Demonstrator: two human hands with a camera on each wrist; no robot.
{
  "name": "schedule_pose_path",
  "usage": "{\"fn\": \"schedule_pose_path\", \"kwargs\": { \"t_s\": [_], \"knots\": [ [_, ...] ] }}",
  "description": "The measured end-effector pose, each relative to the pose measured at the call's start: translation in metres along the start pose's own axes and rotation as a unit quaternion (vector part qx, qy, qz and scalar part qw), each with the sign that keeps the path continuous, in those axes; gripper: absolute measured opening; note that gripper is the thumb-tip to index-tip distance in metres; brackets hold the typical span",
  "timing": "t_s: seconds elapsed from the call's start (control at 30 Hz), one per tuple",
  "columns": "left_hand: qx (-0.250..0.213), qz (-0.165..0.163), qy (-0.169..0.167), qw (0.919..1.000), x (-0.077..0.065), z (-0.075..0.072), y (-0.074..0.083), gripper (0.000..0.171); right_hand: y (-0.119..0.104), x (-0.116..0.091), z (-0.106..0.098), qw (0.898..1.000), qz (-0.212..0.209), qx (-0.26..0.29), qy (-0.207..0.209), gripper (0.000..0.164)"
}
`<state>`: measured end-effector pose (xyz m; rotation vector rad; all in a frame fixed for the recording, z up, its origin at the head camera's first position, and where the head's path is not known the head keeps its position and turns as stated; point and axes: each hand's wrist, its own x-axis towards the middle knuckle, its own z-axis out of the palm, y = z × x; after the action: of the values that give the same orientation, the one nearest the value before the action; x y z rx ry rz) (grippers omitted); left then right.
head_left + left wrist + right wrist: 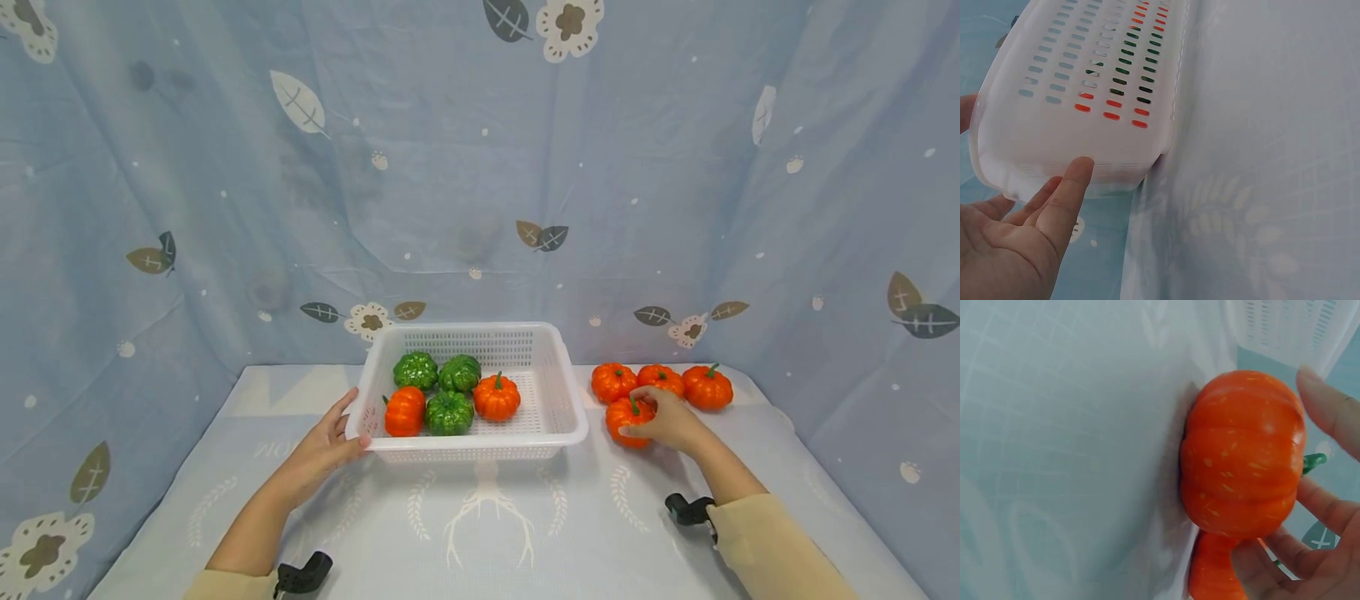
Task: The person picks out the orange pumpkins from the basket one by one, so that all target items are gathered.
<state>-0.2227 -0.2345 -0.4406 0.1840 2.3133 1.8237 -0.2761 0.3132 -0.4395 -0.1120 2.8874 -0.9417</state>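
My left hand (321, 457) holds the white plastic basket (480, 448) by its left end, the thumb at the front corner. In the left wrist view, fingers (1063, 203) lie against the slotted basket wall (1035, 134) and another fingertip shows past its rim. In the basket are several green pumpkins (449, 414), an orange pumpkin on its side (405, 412) and an upright orange pumpkin (497, 397). To the right of the basket, my right hand (670, 422) grips an orange pumpkin (1244, 453), thumb on one side and fingers on the other, its green stem between them.
Behind the right hand, three more orange pumpkins (614, 382) stand in a row near the table's back edge. A pale patterned cloth (555, 533) covers the table. Blue printed curtains (450, 167) close in the back and both sides. A black wrist device (303, 573) sits on each forearm.
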Motion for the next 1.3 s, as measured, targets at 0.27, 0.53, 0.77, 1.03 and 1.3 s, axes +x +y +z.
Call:
{"fn": "schedule_pose_path", "kwargs": {
  "t_s": [0.27, 0.53, 0.77, 1.03, 1.3],
  "knots": [
    [0.007, 0.0, 0.0, 1.0, -0.002, 0.001, 0.002, 0.098, 0.003, -0.003, -0.003, 0.999, 0.02, 0.02, -0.013, 0.079],
    [0.004, 0.003, -0.002, 1.0, -0.001, 0.0, 0.0, 0.098, 0.004, -0.001, -0.004, 0.999, 0.027, 0.02, -0.021, 0.08],
    [-0.004, 0.003, -0.004, 1.0, -0.001, 0.0, 0.0, 0.097, 0.005, -0.001, -0.005, 0.999, 0.022, 0.032, -0.024, 0.081],
    [-0.01, 0.004, -0.009, 0.9999, 0.0, -0.001, 0.0, 0.097, -0.005, -0.008, -0.018, 0.999, -0.007, 0.028, -0.013, 0.081],
    [-0.003, 0.003, 0.0, 1.0, 0.0, 0.0, 0.0, 0.097, -0.037, -0.021, -0.029, 0.998, -0.011, 0.061, 0.031, 0.068]
  ]
}}
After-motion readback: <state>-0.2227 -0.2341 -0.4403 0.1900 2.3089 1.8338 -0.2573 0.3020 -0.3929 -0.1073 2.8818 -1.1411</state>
